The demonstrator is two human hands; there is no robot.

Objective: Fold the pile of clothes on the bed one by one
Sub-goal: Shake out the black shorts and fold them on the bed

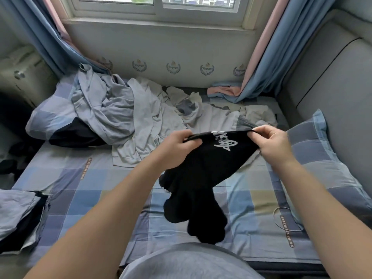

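1. Left hand point(177, 147) and right hand point(270, 141) each pinch the top edge of a black garment point(203, 178).
2. It hangs above the checked bed point(84, 190).
3. The clothes pile point(124, 115) lies behind.

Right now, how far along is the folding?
Done, apparently: a small folded stack at the left edge of the bed. In hand: the left hand and right hand pinch the black garment by its top edge, still unfolded. Left: the rumpled grey pile beyond it.
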